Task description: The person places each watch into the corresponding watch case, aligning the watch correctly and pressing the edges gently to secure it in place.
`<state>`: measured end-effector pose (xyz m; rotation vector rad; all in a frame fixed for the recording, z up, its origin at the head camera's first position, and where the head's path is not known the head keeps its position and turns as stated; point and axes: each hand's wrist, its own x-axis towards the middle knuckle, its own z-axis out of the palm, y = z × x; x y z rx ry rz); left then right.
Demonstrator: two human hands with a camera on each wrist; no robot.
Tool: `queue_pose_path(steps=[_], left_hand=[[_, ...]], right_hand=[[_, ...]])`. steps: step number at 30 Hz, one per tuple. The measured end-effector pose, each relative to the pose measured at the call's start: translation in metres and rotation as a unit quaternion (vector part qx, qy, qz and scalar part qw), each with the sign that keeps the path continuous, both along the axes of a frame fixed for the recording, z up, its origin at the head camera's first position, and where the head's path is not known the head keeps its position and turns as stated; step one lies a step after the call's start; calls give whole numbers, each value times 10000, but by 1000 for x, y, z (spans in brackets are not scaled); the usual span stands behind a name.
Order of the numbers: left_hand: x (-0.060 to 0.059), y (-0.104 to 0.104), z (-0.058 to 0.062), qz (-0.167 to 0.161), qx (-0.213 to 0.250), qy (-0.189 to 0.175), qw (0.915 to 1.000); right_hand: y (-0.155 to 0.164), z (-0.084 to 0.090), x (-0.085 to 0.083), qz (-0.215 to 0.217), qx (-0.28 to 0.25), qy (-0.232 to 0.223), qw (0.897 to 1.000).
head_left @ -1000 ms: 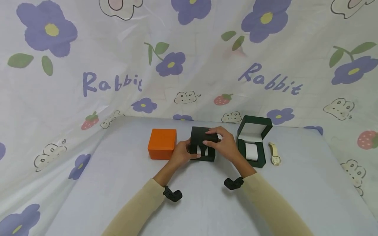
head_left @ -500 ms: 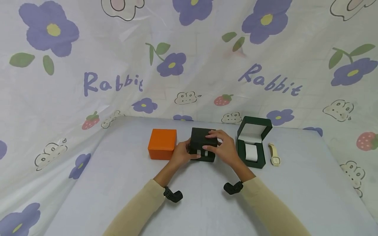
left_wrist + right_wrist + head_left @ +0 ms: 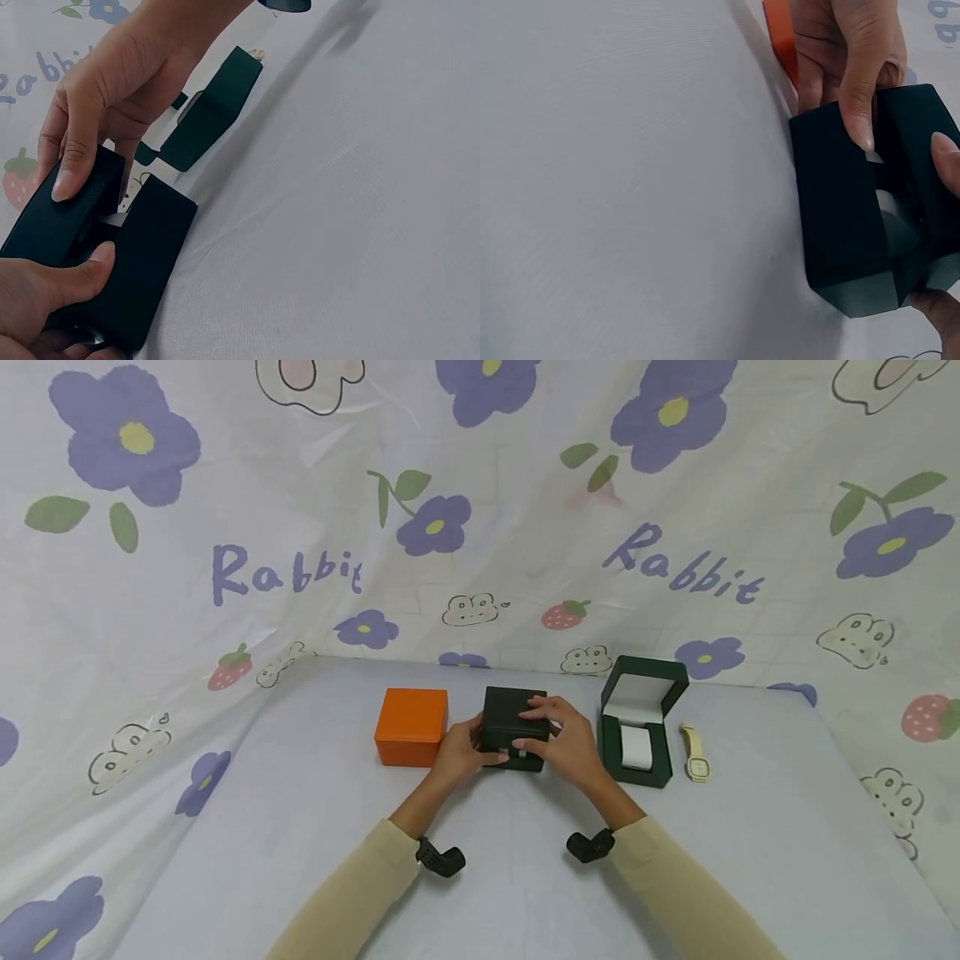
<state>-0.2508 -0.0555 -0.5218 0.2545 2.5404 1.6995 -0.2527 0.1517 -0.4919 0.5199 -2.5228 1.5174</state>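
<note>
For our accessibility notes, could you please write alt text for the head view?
Two hands, left hand and right hand, hold a nearly closed black box on a table, between an orange box and an open green box.

We see the lid of the black box (image 3: 513,727) lowered by the right hand (image 3: 564,742) since the earlier views, narrowing the gap over the pale cushion to a sliver.

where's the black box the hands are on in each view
Head: the black box sits at centre, between the orange box and the open green case.
Left wrist: lower left.
Right wrist: right side.
Shared landmark: the pale cushion showing in its front gap.
</note>
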Motion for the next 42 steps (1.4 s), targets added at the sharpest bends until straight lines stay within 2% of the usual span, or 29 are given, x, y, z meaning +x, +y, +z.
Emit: queue_pose_path(steps=[7, 17, 29, 42], left_hand=[[3, -1, -2, 42, -172, 107, 9998], [5, -3, -2, 44, -322, 196, 9993], [5, 0, -3, 203, -386, 107, 9990], [6, 1, -4, 168, -327, 209, 9991]], right_hand=[[-1, -4, 2, 92, -155, 90, 9998], [-1, -7, 5, 134, -107, 190, 9997], [-5, -13, 9, 45, 161, 538, 9984], [-5, -14, 11, 83, 160, 554, 9983]])
